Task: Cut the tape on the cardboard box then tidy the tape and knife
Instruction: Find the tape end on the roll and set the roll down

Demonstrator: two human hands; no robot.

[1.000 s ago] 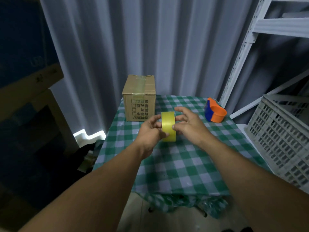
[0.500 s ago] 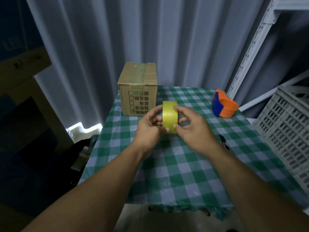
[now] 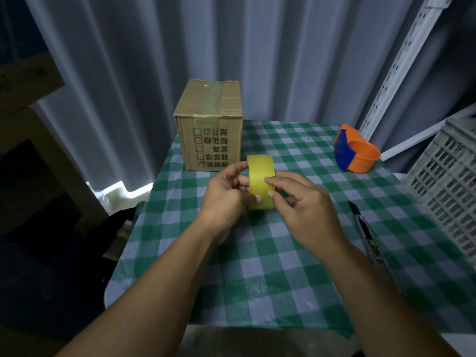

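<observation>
Tape roll: you hold the yellow tape roll [image 3: 260,181] upright above the counter [image 3: 283,266], between both hands, in front of the cardboard box [image 3: 210,132].
Left hand: your left hand [image 3: 226,194] has its fingers [image 3: 240,180] clamped on the roll's left side, thumb near the top edge.
Right hand: your right hand [image 3: 306,207] lays its fingers [image 3: 275,188] together on the roll's outer face; they seem to be feeling for the loose end, though no free end shows.
Box: it stands at the far left of the counter, a clear strip of tape [image 3: 210,101] running over its top and down the front, seemingly uncut.
Knife: a dark utility knife [image 3: 364,228] lies on the counter just right of your right forearm, near the edge; whether the blade is out cannot be told.
Risk, knife: if you swing the right arm outward you could brush the knife and push it off the counter, or catch the blade.
Risk, roll: if the left fingers loosen while the right ones pick at it, the roll could drop and roll off the cloth.
Risk, order: the box tape looks intact, so putting the roll away first leaves the cutting undone.
Dispenser: an orange and blue dispenser [image 3: 356,154] sits at the far right, well apart from the hands.
</observation>
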